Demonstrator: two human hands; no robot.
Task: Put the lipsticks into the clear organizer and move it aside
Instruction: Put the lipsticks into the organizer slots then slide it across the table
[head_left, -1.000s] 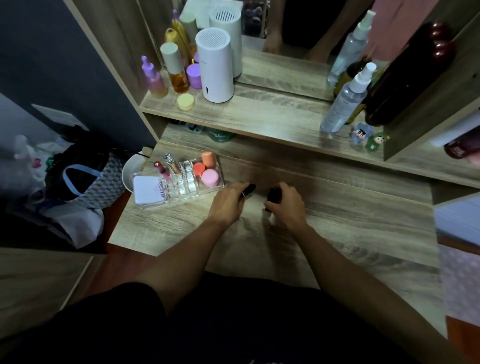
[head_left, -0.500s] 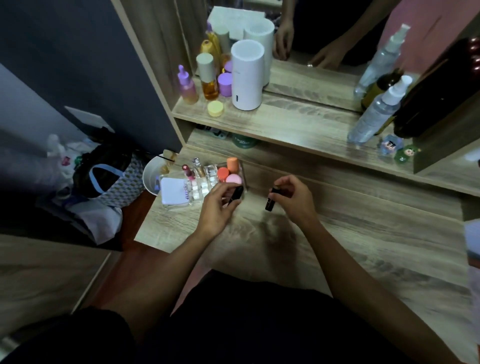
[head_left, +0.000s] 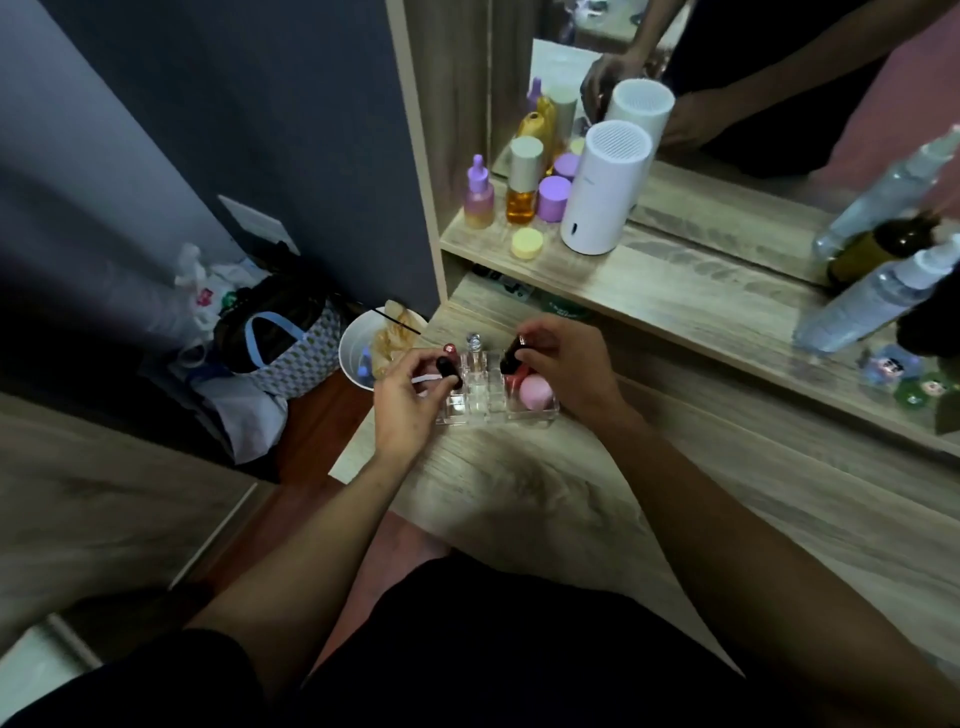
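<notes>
Both our hands have come up from the bare desk to the clear organizer (head_left: 496, 402) at its left end, so we judge the lipsticks are about to go in. Our left hand (head_left: 410, 400) pinches a dark lipstick (head_left: 448, 370) over the left slots, beside a red-topped tube (head_left: 450, 349). Our right hand (head_left: 563, 366) pinches another dark lipstick (head_left: 511, 353) above the right compartment, which holds a pink sponge (head_left: 537, 393). The organizer is see-through, with small square slots.
</notes>
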